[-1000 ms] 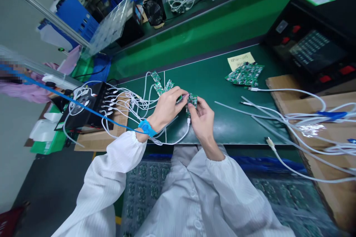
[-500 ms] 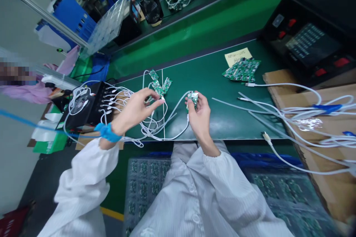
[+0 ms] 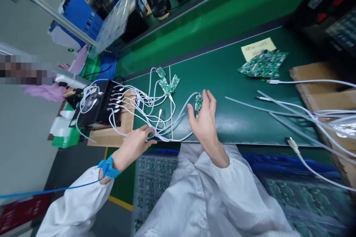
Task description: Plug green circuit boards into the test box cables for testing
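My right hand [image 3: 205, 120] is over the table, thumb and fingers apart on either side of a small green circuit board [image 3: 198, 102]. The board appears to lie on the table, with a white cable rising from its top. My left hand [image 3: 137, 142], with a blue wrist strap [image 3: 109, 167], reaches to the table's front edge. Its thumb and fingers are apart, at the tangle of white cables [image 3: 157, 133]. Beyond it lie several circuit boards [image 3: 166, 86] wired to white cables. These cables run left to a black box [image 3: 101, 107] with a row of plugs.
A stack of circuit boards [image 3: 264, 63] lies by a yellow note [image 3: 257, 48] at the right. Loose white cables [image 3: 294, 113] cross toward cardboard [image 3: 308, 74] there. A dark device [image 3: 333, 22] stands behind. Trays of boards [image 3: 155, 177] sit below the table edge. Another person's arm shows across the divider.
My left hand has moved down and left from near the wired boards to the cables at the table edge. My right fingers have spread from around the board, which now lies lower.
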The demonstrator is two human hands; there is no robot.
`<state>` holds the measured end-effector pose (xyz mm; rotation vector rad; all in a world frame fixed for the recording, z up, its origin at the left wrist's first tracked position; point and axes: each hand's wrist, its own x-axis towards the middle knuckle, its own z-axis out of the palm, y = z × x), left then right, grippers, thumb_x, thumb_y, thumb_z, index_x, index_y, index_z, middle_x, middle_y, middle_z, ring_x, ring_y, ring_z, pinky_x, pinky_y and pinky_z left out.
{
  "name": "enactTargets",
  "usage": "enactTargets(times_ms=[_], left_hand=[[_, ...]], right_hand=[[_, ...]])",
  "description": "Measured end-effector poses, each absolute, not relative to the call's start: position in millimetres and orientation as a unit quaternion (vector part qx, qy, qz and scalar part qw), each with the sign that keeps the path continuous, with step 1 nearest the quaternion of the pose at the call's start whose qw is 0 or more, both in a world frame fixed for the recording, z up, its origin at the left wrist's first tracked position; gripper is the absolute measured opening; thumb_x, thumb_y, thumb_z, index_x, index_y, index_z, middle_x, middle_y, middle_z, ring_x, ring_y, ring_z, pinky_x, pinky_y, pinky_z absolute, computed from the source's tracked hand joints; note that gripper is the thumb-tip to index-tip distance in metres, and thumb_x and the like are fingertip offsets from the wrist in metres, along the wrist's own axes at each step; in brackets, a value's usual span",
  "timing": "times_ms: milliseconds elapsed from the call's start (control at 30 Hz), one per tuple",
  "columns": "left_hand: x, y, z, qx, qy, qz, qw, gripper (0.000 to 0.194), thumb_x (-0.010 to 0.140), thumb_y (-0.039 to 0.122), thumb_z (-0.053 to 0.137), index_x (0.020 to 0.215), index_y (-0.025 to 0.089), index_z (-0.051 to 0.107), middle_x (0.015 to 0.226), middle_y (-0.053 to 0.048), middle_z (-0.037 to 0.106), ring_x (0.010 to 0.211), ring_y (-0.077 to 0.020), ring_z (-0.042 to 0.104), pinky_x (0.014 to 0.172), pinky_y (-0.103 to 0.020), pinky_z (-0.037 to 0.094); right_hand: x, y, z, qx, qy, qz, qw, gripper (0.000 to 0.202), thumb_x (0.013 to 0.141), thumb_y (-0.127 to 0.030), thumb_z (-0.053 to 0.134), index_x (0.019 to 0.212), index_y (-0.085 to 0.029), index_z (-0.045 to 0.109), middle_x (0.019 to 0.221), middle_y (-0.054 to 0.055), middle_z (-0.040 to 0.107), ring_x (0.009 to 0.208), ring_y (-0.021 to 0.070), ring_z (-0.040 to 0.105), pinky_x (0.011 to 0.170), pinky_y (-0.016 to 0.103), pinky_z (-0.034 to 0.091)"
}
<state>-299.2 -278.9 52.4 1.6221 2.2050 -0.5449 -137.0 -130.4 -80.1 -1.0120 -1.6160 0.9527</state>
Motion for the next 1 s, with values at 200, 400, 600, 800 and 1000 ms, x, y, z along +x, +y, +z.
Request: enactTargets(times_ms=[200, 400, 600, 800, 1000], left_hand=[[-308.7, -277.4, 56.5, 0.572, 0.782, -0.143, 0.2, 0.016, 0.1, 0.024, 0.054, 0.109, 0.023, 0.068, 0.107, -0.006, 0.076, 0.089, -0.0255, 0.072, 0.076, -0.034, 0.047], [-310.4, -279.5, 52.6, 0.572, 0.787, -0.07, 0.223, 0.022, 0.1, 0.037, 0.058, 0.112, 0.02, 0.069, 0.109, -0.006, 0.075, 0.086, -0.0233, 0.071, 0.074, -0.034, 0.049], [-315.7, -280.5, 46.4, 0.595, 0.766, -0.031, 0.24, 0.018, 0.1, 0.03, 0.056, 0.108, 0.023, 0.071, 0.107, -0.004, 0.072, 0.09, -0.0207, 0.068, 0.077, -0.032, 0.049], [-319.6, -280.3, 44.5, 0.597, 0.758, 0.023, 0.261, 0.017, 0.098, 0.026, 0.055, 0.103, 0.021, 0.07, 0.104, -0.004, 0.07, 0.084, -0.0164, 0.064, 0.074, -0.029, 0.048], [-322.1, -283.9, 42.2, 0.581, 0.774, 0.056, 0.246, 0.012, 0.094, 0.025, 0.056, 0.096, 0.019, 0.066, 0.098, -0.004, 0.068, 0.075, -0.0145, 0.059, 0.067, -0.028, 0.045]], right_hand=[[-124.3, -128.5, -80.6, -0.401, -0.674, 0.387, 0.485, 0.053, 0.104, -0.038, 0.05, 0.154, -0.023, 0.041, 0.155, 0.019, 0.038, 0.15, 0.0327, 0.038, 0.122, 0.061, 0.036], [-119.7, -142.6, -60.2, -0.418, -0.652, 0.363, 0.519, 0.037, 0.103, -0.031, 0.052, 0.14, -0.026, 0.058, 0.142, 0.015, 0.05, 0.14, 0.0301, 0.05, 0.117, 0.059, 0.044], [-109.4, -178.6, -35.3, -0.367, -0.655, 0.399, 0.526, 0.026, 0.103, -0.021, 0.054, 0.126, -0.025, 0.066, 0.114, 0.01, 0.064, 0.101, 0.0204, 0.068, 0.088, 0.037, 0.06], [-116.3, -207.3, -37.7, -0.273, -0.697, 0.584, 0.314, 0.019, 0.103, -0.023, 0.054, 0.105, -0.022, 0.072, 0.087, 0.003, 0.074, 0.07, 0.0158, 0.067, 0.067, 0.029, 0.052], [-128.8, -216.1, -42.0, -0.225, -0.677, 0.664, 0.224, 0.023, 0.104, -0.026, 0.053, 0.104, -0.021, 0.075, 0.078, 0.0, 0.076, 0.065, 0.0158, 0.069, 0.063, 0.028, 0.049]])
